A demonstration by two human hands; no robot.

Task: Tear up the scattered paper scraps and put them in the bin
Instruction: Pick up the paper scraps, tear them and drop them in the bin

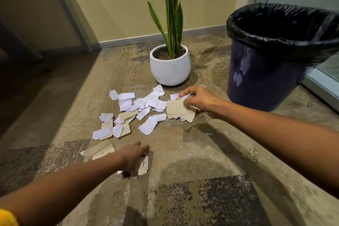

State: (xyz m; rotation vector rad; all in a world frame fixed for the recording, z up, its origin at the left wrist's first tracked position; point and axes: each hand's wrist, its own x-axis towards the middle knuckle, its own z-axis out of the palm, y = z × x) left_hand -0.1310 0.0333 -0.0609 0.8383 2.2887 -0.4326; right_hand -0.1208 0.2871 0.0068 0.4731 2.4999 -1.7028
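We're low over the carpet (183,161), both arms out. Our right hand (197,100) is at about two o'clock from the frame's centre, fingers curled and pinching a tan sheet (177,109) by its right edge, with a few smaller bits stacked under it. Our left hand (134,156) is down at seven o'clock, fingers curled onto a couple of tan pieces (144,165); they look gripped, though the hand covers most of them and we can't be sure how firmly.

The main scatter of scraps (139,108) lies between the two hands, spreading from ten to twelve o'clock of the left hand and lying at nine o'clock from the right. More tan strips (100,150) sit just beside the left forearm, at its nine o'clock.

Now the relation that counts: the bin (266,71) stands at two o'clock of the right hand, near it and well apart from the left. So we judge the right hand the nearer one for the drop, its sheet trailing away from the bin towards the scatter. That sheet is whole, so tearing needs the left hand to come across first. The pot (169,68) sits at twelve o'clock, touching one white scrap.
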